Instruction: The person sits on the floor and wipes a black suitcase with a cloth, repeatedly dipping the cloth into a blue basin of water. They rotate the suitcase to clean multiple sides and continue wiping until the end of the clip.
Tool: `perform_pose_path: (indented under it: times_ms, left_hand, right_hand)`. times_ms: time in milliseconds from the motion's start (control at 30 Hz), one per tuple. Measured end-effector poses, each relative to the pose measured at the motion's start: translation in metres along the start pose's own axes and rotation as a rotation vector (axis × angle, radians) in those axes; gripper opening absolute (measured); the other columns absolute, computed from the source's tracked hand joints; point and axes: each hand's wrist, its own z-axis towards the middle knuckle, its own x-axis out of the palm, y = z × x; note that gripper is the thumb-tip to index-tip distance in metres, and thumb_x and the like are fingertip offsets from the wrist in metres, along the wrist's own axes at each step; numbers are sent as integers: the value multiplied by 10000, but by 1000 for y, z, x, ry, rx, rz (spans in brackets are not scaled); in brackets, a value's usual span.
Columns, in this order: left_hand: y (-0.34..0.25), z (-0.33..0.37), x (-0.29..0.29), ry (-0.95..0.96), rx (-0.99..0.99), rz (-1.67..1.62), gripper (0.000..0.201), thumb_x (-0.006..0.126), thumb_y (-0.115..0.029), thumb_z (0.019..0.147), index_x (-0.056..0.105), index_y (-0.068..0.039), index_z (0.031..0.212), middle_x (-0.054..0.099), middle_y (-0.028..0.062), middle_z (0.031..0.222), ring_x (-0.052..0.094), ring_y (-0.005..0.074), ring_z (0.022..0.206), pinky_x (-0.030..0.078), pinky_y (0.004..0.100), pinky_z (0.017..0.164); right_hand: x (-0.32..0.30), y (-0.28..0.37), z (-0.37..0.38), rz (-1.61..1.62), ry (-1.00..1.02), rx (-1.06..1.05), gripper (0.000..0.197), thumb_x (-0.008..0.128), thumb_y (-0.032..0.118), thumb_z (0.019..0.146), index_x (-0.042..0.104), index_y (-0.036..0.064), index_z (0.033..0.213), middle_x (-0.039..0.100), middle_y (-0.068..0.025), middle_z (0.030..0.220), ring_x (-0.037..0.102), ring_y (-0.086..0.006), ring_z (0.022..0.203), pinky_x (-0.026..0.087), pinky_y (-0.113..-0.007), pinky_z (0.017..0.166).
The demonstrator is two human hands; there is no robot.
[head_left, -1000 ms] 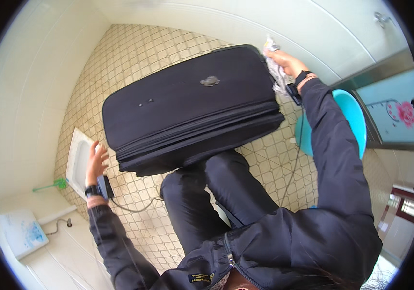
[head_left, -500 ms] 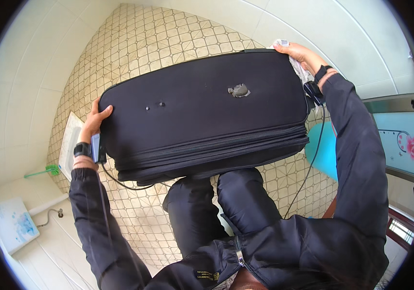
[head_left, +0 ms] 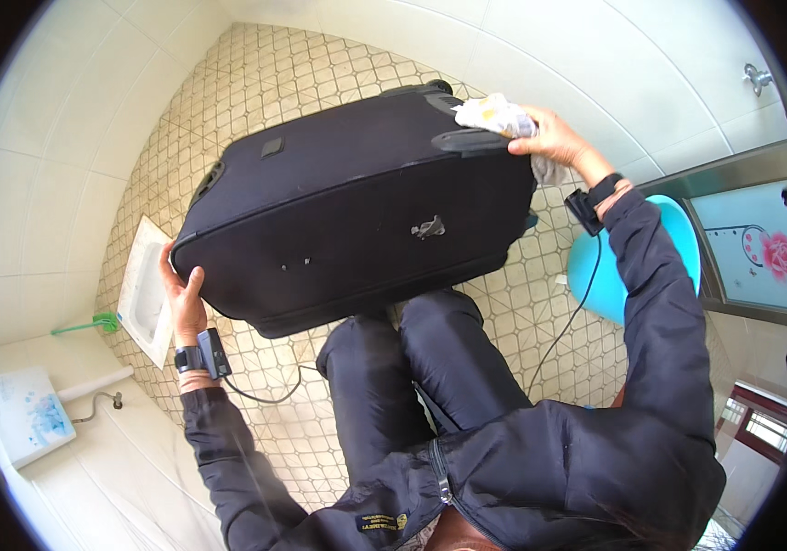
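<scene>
The case [head_left: 338,216] sits just above centre, toward 12 o'clock, tipped with one broad dark face toward the knees [head_left: 448,321]. At 9 o'clock, the left hand [head_left: 186,303] touches its lower left corner, thumb and fingers parted; how firmly it holds, I cannot tell. Toward 1 o'clock, the right hand [head_left: 559,142] is closed on a pale cloth [head_left: 494,115], at the upper right corner beside the black trim [head_left: 471,140].

The case looks bulky and fairly heavy if packed, though its contents are hidden. Its fabric sides probably give a little over a stiffer frame and should not be very slippery; the hard trim could be slicker if wet. The wheel [head_left: 439,87] near 12 o'clock may turn under a hand. The framed corners at 9 and 1 o'clock seem the surest holds, better than the flat face with its grey patch [head_left: 428,227]. A bucket [head_left: 586,285] stands near 3 o'clock.
</scene>
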Motion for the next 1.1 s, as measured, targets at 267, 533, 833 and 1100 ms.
perform_pose_path:
  times_ms: [267, 533, 833, 1100]
  left_hand:
    - [38, -66, -8, -59, -24, -53, 828, 782, -247, 832, 316, -126, 1505, 378, 80, 1483, 407, 231, 1318, 328, 367, 1109]
    - [71, -98, -15, -77, -132, -72, 851, 802, -305, 802, 361, -78, 1493, 421, 108, 1470, 432, 242, 1313, 306, 351, 1129]
    - [101, -113, -27, -97, -126, -90, 923, 800, -456, 769, 369, -68, 1488, 406, 98, 1481, 402, 247, 1342, 290, 388, 1134]
    - [95, -131, -25, -37, -148, -129, 867, 749, -419, 818, 347, -72, 1502, 357, 104, 1525, 345, 251, 1392, 254, 393, 1154]
  right_hand:
    - [38, -35, -68, -239, -70, 66, 785, 885, 301, 620, 559, 46, 1286, 604, -114, 1201, 560, -247, 1126, 427, -354, 988]
    - [113, -22, -94, -874, -121, 269, 619, 575, 427, 935, 422, 99, 1437, 460, -87, 1454, 340, -318, 1380, 319, -606, 1042]
    - [176, 24, -61, -816, 272, 436, 821, 485, 485, 966, 126, 6, 1529, 97, -201, 1607, 3, -463, 1468, 128, -717, 1098]
    - [296, 43, 15, -666, 749, -14, 949, 509, 550, 936, 43, -29, 1526, -139, -196, 1609, -154, -438, 1463, 83, -771, 1057]
